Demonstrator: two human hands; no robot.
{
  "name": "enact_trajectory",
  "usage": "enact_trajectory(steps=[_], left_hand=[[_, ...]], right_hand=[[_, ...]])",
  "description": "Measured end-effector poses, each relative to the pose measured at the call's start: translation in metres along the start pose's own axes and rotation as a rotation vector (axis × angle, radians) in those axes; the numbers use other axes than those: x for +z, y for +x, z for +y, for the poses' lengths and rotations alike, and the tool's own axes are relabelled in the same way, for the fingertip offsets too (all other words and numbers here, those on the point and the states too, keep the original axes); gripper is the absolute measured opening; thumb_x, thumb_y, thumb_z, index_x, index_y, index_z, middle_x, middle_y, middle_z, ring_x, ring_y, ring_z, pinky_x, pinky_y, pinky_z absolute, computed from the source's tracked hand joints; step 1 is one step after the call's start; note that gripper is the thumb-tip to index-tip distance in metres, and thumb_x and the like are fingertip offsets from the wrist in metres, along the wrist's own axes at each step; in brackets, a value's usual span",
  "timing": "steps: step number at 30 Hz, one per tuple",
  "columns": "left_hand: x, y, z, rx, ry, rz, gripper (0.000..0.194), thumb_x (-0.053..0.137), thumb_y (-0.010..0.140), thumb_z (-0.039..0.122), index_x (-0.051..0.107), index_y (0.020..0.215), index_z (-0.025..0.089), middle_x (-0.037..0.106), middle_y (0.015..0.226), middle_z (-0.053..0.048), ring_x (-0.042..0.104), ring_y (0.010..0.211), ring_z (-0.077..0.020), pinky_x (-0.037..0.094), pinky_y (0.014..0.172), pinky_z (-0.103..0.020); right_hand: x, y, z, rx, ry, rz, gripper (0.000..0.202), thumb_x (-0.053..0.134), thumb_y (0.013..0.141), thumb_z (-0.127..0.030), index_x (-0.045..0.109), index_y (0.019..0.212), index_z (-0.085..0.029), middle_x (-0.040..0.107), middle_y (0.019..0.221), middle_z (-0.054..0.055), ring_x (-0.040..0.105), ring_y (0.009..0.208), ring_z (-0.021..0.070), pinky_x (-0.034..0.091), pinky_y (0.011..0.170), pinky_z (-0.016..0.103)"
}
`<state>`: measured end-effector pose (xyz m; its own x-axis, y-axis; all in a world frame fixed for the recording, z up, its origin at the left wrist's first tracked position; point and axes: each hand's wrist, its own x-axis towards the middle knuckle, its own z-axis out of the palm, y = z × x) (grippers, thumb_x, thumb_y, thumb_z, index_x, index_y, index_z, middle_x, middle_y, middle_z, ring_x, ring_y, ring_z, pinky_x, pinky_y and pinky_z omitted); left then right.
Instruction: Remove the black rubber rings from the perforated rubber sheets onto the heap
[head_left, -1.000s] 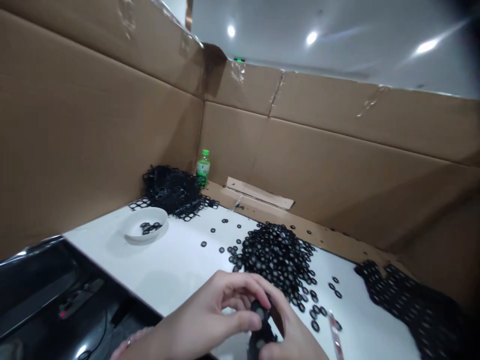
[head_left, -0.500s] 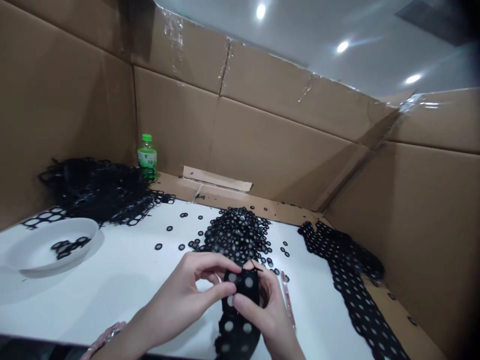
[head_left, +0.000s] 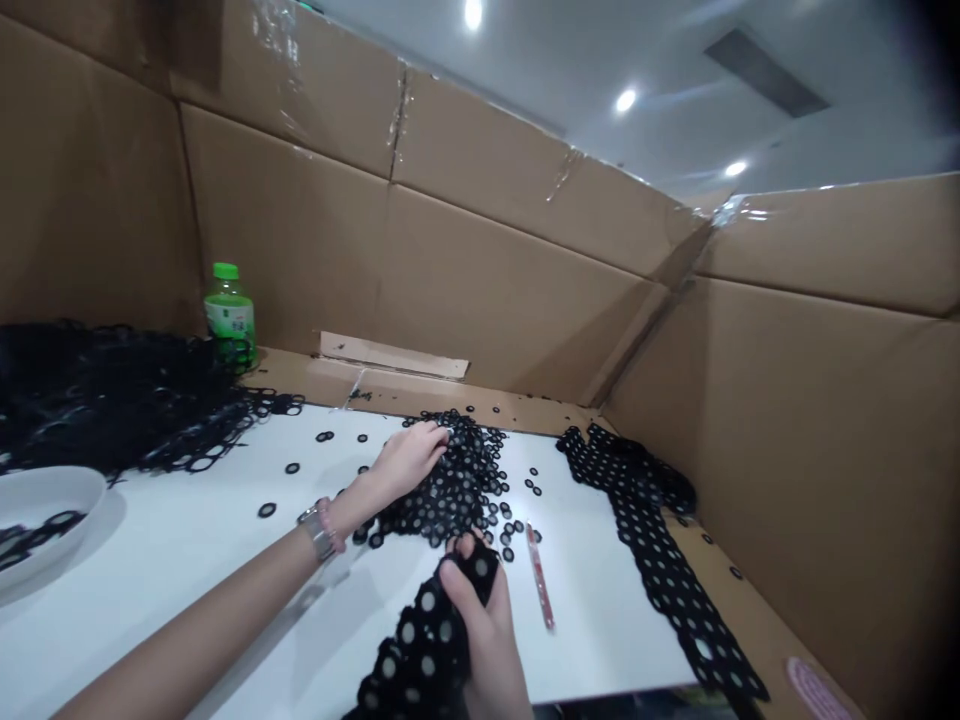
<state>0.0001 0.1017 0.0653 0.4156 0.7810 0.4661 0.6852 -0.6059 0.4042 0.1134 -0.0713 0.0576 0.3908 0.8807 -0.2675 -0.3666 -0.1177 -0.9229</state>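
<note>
My left hand [head_left: 411, 458] reaches onto the pile of small black rings with pale centres [head_left: 450, 495]. Its fingertips are pressed together at the pile's upper part, and what they pinch is too small to make out. Near the front edge of the white board [head_left: 592, 620], my right hand [head_left: 484, 620] grips a black strip with pale dots [head_left: 409, 650]. The thumb lies on top of the strip's upper end, and the rest hangs down to the left. A thin red tool [head_left: 539, 578] lies right of that hand.
At left are a white bowl [head_left: 94, 490] with black pieces, a tangled black heap [head_left: 112, 400] and a green bottle [head_left: 231, 320]. A long dotted black strip [head_left: 664, 560] lies at right. Cardboard walls [head_left: 510, 280] surround the board.
My left hand has let go of the dotted strip and moved forward to the ring pile. My right hand still holds the strip, now tilted. The view has shifted to the right.
</note>
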Motion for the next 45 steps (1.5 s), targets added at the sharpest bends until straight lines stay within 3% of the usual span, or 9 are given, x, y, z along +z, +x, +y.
enact_trajectory(steps=[4,8,12,25,29,34,40,42,45], left_hand=[[0.009,0.002,0.01,0.061,-0.011,0.01,0.005,0.053,0.078,0.017,0.058,0.081,0.017,0.058,0.094,-0.008,0.054,0.09,-0.0221,0.044,0.08,-0.036],[-0.028,-0.026,0.046,0.328,-0.295,0.213,0.006,0.049,0.083,0.017,0.054,0.082,0.017,0.058,0.086,-0.005,0.054,0.084,-0.0163,0.045,0.075,-0.029],[-0.063,-0.047,0.076,0.682,-0.415,0.169,0.01,0.055,0.076,0.011,0.056,0.084,0.017,0.06,0.08,-0.004,0.053,0.072,-0.014,0.043,0.066,-0.027],[-0.071,-0.05,0.078,0.426,-0.608,-0.169,0.01,0.056,0.082,0.019,0.059,0.09,0.015,0.062,0.085,-0.005,0.057,0.077,-0.0131,0.046,0.069,-0.023],[-0.061,-0.056,0.074,0.297,-0.656,-0.045,0.016,0.048,0.086,0.019,0.061,0.077,0.015,0.061,0.076,-0.003,0.057,0.069,-0.0109,0.045,0.064,-0.021],[-0.041,-0.031,0.027,-0.092,-0.463,0.282,0.022,0.044,0.087,0.027,0.056,0.073,0.015,0.056,0.063,0.0,0.053,0.057,-0.0112,0.044,0.055,-0.021],[0.008,-0.011,-0.019,0.06,-0.089,-0.1,0.016,0.044,0.083,0.017,0.061,0.081,0.016,0.059,0.088,-0.006,0.058,0.08,-0.0171,0.047,0.075,-0.03],[0.012,-0.014,-0.015,0.067,-0.077,-0.069,0.014,0.049,0.081,0.017,0.061,0.088,0.017,0.057,0.099,-0.008,0.056,0.091,-0.0201,0.046,0.081,-0.033],[-0.005,-0.027,0.009,0.149,-0.162,0.143,0.012,0.047,0.084,0.019,0.058,0.088,0.017,0.057,0.097,-0.008,0.054,0.094,-0.0195,0.044,0.083,-0.034]], right_hand=[[0.0,0.009,0.0,-0.007,0.037,-0.019,0.06,0.078,0.054,-0.032,0.055,0.107,-0.02,0.06,0.113,0.005,0.05,0.111,0.0254,0.039,0.094,0.035],[-0.001,0.012,-0.012,-0.055,0.148,-0.172,0.052,0.078,0.053,-0.03,0.058,0.101,-0.019,0.066,0.1,0.004,0.056,0.101,0.0246,0.044,0.089,0.035],[-0.001,0.008,-0.026,-0.1,0.334,-0.354,0.041,0.075,0.058,-0.031,0.062,0.096,-0.022,0.066,0.102,0.002,0.055,0.106,0.0227,0.042,0.093,0.034],[-0.001,-0.006,-0.036,-0.016,0.393,-0.211,0.045,0.078,0.053,-0.026,0.063,0.095,-0.022,0.069,0.098,0.002,0.058,0.103,0.0217,0.044,0.09,0.033],[0.0,-0.005,-0.031,-0.031,0.357,-0.299,0.035,0.075,0.056,-0.028,0.064,0.088,-0.021,0.069,0.085,0.001,0.061,0.086,0.0192,0.047,0.081,0.03],[-0.001,-0.005,-0.022,0.004,0.291,-0.318,0.034,0.072,0.055,-0.027,0.064,0.087,-0.019,0.067,0.078,0.002,0.061,0.076,0.0198,0.048,0.071,0.03],[-0.001,0.009,-0.019,0.118,0.386,-0.33,0.032,0.066,0.056,-0.028,0.065,0.087,-0.022,0.067,0.098,0.004,0.053,0.107,0.026,0.042,0.09,0.037],[-0.003,0.013,-0.017,0.112,0.374,-0.313,0.032,0.067,0.059,-0.026,0.064,0.09,-0.023,0.067,0.101,0.003,0.055,0.106,0.0251,0.044,0.089,0.038],[-0.007,0.018,-0.011,0.073,0.328,-0.191,0.042,0.074,0.057,-0.026,0.061,0.097,-0.021,0.066,0.105,0.005,0.055,0.107,0.0245,0.044,0.089,0.037]])
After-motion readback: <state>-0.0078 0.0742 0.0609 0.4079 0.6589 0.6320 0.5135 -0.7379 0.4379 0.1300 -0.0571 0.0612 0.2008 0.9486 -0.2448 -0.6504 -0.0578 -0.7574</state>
